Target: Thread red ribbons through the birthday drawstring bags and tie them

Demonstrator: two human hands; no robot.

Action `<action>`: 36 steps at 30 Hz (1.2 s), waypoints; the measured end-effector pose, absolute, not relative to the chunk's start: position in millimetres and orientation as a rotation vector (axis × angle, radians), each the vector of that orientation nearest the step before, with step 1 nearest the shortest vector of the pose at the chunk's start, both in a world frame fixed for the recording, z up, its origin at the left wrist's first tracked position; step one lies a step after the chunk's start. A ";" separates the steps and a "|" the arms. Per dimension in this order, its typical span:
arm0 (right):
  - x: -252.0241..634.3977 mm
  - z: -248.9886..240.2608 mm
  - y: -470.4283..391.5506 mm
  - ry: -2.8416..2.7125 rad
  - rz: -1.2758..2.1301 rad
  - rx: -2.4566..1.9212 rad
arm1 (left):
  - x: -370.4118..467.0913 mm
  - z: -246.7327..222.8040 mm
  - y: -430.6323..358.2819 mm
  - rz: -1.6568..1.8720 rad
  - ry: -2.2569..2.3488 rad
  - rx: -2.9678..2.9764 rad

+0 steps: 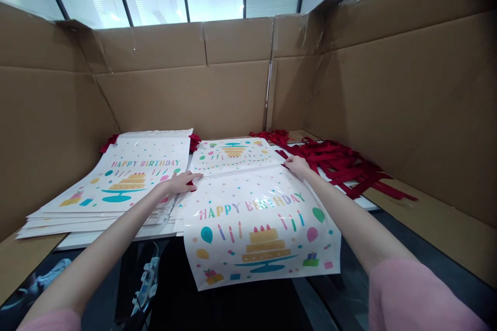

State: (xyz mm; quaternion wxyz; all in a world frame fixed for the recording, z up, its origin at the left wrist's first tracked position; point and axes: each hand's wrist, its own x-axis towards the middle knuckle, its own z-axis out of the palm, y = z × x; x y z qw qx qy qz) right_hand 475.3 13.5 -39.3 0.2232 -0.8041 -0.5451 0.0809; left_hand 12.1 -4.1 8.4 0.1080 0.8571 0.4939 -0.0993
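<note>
A glossy white HAPPY BIRTHDAY sheet [267,186] with a printed cake, candles and balloons lies before me, its near end hanging over the table edge. A crease crosses it between my hands. At its left edge rests my left hand [181,182], index finger stretched out and thumb apart, with a bit of red ribbon [190,184] between them. My right hand [298,165] is closed in a pinch at the right end of the crease, where a dark red ribbon [282,154] sticks out at the fingertips. The tips themselves are partly hidden.
To the left is a stack of similar printed sheets [151,150], with red ribbon ends [194,141] at its far corners. Loose red ribbons [337,160] are heaped at right. Cardboard walls [186,98] surround the table on three sides. A power strip [146,284] hangs below.
</note>
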 end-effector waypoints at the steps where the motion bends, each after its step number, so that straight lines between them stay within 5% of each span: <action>1: 478.9 -41.5 15.9 -1.494 0.246 -2.219 | 11.6 7.7 -3.4 -0.298 1.455 2.518; 36: 508.9 -15.1 39.7 -1.227 0.329 -2.250 | 16.4 12.9 -7.7 -0.391 1.456 2.516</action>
